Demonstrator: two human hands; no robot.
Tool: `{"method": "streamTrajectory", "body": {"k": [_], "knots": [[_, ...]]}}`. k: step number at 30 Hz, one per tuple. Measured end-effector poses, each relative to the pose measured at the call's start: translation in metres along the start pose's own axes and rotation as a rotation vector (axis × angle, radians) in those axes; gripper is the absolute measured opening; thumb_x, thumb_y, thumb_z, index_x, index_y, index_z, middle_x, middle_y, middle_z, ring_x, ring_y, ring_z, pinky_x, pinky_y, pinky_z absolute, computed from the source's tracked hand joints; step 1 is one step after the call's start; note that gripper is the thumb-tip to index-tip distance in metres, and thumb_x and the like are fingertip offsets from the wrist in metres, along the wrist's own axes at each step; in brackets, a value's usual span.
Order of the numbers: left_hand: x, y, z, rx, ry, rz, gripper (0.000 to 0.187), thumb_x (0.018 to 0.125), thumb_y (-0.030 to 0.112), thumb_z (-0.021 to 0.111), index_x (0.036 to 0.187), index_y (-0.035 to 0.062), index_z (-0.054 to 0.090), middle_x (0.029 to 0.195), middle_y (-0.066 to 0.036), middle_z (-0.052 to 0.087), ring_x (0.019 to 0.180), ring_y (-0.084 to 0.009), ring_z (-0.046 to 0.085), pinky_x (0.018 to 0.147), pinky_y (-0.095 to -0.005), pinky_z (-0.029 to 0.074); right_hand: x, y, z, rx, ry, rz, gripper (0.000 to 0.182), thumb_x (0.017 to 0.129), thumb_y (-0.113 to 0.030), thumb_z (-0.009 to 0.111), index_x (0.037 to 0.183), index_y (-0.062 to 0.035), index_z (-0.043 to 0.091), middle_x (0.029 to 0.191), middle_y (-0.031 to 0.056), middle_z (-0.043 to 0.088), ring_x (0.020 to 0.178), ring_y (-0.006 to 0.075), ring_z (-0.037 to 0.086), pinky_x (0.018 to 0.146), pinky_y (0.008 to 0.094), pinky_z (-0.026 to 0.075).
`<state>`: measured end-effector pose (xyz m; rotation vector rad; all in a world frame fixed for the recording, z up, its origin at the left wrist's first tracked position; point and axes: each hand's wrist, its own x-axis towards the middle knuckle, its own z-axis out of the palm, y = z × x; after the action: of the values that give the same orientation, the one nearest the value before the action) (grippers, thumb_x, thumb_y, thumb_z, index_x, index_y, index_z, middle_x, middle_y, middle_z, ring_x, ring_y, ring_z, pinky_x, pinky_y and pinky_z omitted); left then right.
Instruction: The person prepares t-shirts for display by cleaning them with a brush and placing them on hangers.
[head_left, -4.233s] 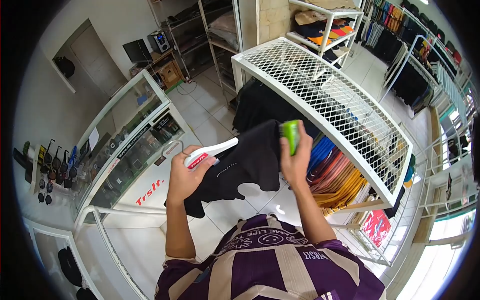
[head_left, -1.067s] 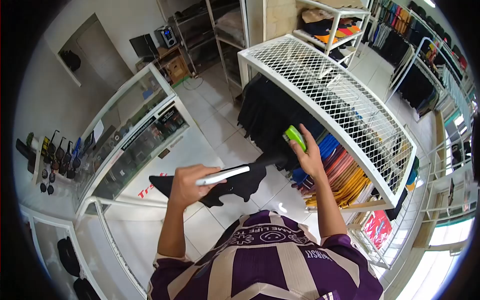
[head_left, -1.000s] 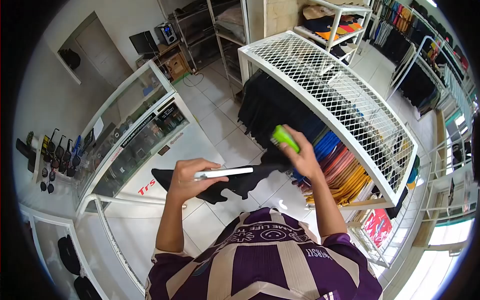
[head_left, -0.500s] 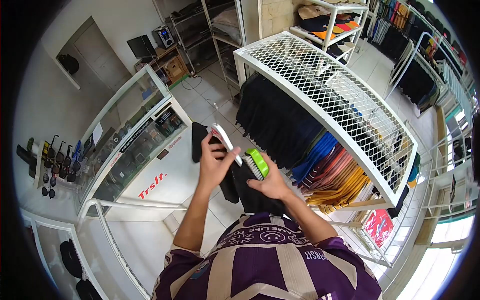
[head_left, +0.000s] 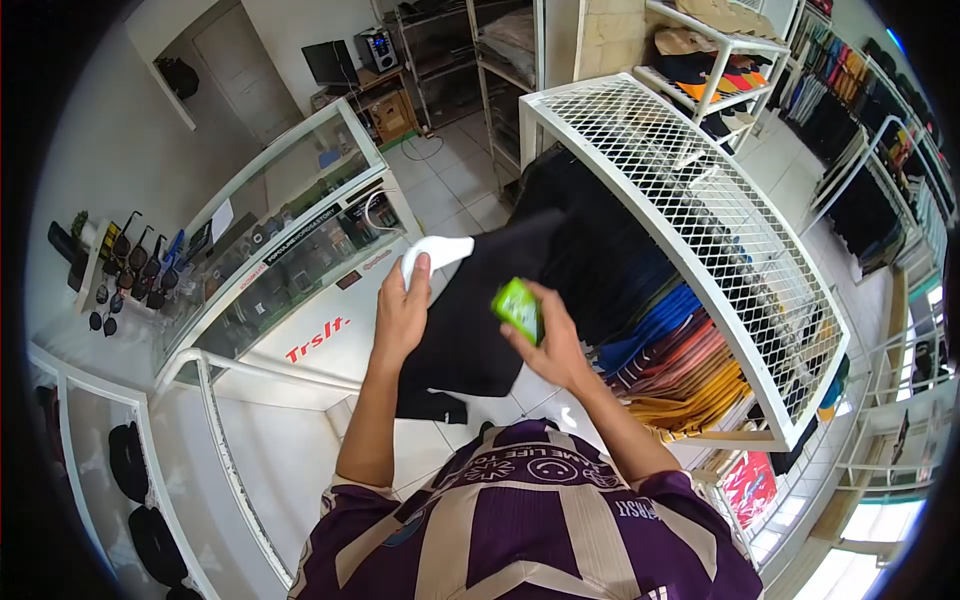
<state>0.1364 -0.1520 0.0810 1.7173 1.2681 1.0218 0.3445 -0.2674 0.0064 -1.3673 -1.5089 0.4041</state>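
Note:
My left hand (head_left: pixel 402 308) is closed around a white hanger (head_left: pixel 440 252), its thin hook curving out to the upper left. A black garment (head_left: pixel 465 320) hangs spread out below and to the right of the hanger, between my two hands. In my right hand (head_left: pixel 556 345) is a green scrub brush (head_left: pixel 516 310), its green back facing up and its bristles hidden underneath. The brush overlaps the right part of the black garment in this view.
A white mesh-topped rack (head_left: pixel 690 190) of hanging clothes (head_left: pixel 650 330) stands close on the right. To the left is a glass display counter (head_left: pixel 300 225), with sunglasses (head_left: pixel 135 265) beyond it. A white rail (head_left: pixel 225 470) runs at lower left.
The hanger has turned from edge-on to broadside and moved left, away from the brush. The black garment is now spread wider. The brush has rotated so its bristles no longer show.

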Motion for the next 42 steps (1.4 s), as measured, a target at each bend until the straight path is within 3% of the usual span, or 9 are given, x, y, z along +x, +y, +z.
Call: {"method": "streamTrajectory", "body": {"k": [5, 10, 18, 19, 23, 27, 32, 37, 42], "knots": [[-0.017, 0.009, -0.002, -0.209, -0.122, 0.021, 0.044, 0.111, 0.044, 0.054, 0.113, 0.0027, 0.066, 0.071, 0.005, 0.049, 0.059, -0.0025, 0.040, 0.048, -0.0213, 0.028, 0.046, 0.009, -0.009, -0.249, 0.243, -0.219, 0.070, 0.089, -0.024, 0.080, 0.147, -0.0034, 0.046, 0.129, 0.0259, 0.055, 0.109, 0.0467, 0.063, 0.097, 0.0498, 0.053], [-0.025, -0.001, -0.038, -0.205, 0.011, -0.130, 0.044, 0.110, 0.043, 0.055, 0.116, 0.0014, 0.069, 0.078, 0.004, 0.055, 0.059, -0.0030, 0.040, 0.050, -0.0217, 0.032, 0.039, 0.064, -0.034, -0.347, 0.609, 0.380, 0.065, 0.099, -0.030, 0.071, 0.151, -0.0012, 0.043, 0.132, 0.0271, 0.054, 0.117, 0.0479, 0.060, 0.098, 0.0513, 0.051], [-0.036, 0.010, -0.015, -0.164, -0.126, -0.171, 0.047, 0.110, 0.044, 0.055, 0.118, -0.0009, 0.069, 0.086, 0.000, 0.063, 0.071, -0.0075, 0.052, 0.065, -0.0252, 0.047, 0.018, -0.024, 0.017, -0.338, 0.160, -0.205, 0.074, 0.089, -0.035, 0.080, 0.154, -0.0145, 0.050, 0.126, 0.0254, 0.056, 0.099, 0.0441, 0.068, 0.083, 0.0488, 0.059], [-0.037, 0.008, -0.013, -0.185, -0.126, -0.098, 0.044, 0.110, 0.046, 0.055, 0.114, 0.0039, 0.069, 0.080, 0.004, 0.058, 0.061, -0.0030, 0.043, 0.051, -0.0206, 0.033, 0.019, -0.013, 0.017, -0.341, 0.169, -0.202, 0.074, 0.089, -0.035, 0.080, 0.154, -0.0145, 0.050, 0.126, 0.0254, 0.056, 0.099, 0.0441, 0.068, 0.083, 0.0488, 0.059], [-0.039, -0.001, -0.032, -0.214, -0.111, -0.132, 0.044, 0.110, 0.045, 0.054, 0.111, 0.0031, 0.068, 0.072, 0.006, 0.050, 0.057, -0.0017, 0.038, 0.047, -0.0205, 0.028, 0.022, 0.056, -0.013, -0.426, 0.553, 0.411, 0.070, 0.098, -0.033, 0.072, 0.158, -0.0128, 0.043, 0.126, 0.0243, 0.053, 0.103, 0.0440, 0.065, 0.087, 0.0498, 0.057], [-0.041, -0.006, -0.027, -0.297, -0.137, -0.173, 0.043, 0.111, 0.044, 0.054, 0.108, 0.0030, 0.067, 0.069, 0.007, 0.046, 0.056, -0.0012, 0.036, 0.046, -0.0211, 0.026, 0.014, 0.040, -0.025, -0.352, 0.633, 0.230, 0.069, 0.098, -0.031, 0.071, 0.158, -0.0121, 0.043, 0.127, 0.0236, 0.053, 0.105, 0.0424, 0.065, 0.089, 0.0502, 0.056], [-0.036, 0.005, -0.013, -0.117, -0.240, -0.158, 0.044, 0.110, 0.040, 0.056, 0.118, -0.0013, 0.069, 0.083, 0.001, 0.059, 0.069, -0.0069, 0.049, 0.061, -0.0247, 0.042, 0.011, -0.021, 0.003, -0.449, 0.175, -0.288, 0.078, 0.088, -0.032, 0.080, 0.156, -0.0146, 0.048, 0.124, 0.0222, 0.057, 0.099, 0.0421, 0.067, 0.084, 0.0472, 0.059], [-0.041, -0.001, -0.029, -0.118, -0.111, -0.051, 0.045, 0.110, 0.046, 0.054, 0.108, 0.0029, 0.068, 0.070, 0.004, 0.050, 0.056, -0.0021, 0.039, 0.047, -0.0205, 0.029, 0.011, 0.058, -0.031, -0.478, 0.571, 0.378, 0.066, 0.098, -0.033, 0.071, 0.156, -0.0141, 0.046, 0.122, 0.0225, 0.055, 0.096, 0.0427, 0.068, 0.080, 0.0488, 0.059], [-0.042, 0.001, -0.023, -0.131, -0.151, -0.119, 0.041, 0.110, 0.038, 0.056, 0.114, -0.0006, 0.069, 0.077, 0.001, 0.056, 0.065, -0.0076, 0.045, 0.060, -0.0257, 0.039, 0.009, -0.002, -0.030, -0.368, 0.555, 0.040, 0.065, 0.096, -0.033, 0.073, 0.154, -0.0141, 0.049, 0.122, 0.0218, 0.056, 0.096, 0.0419, 0.068, 0.082, 0.0477, 0.058]]}}
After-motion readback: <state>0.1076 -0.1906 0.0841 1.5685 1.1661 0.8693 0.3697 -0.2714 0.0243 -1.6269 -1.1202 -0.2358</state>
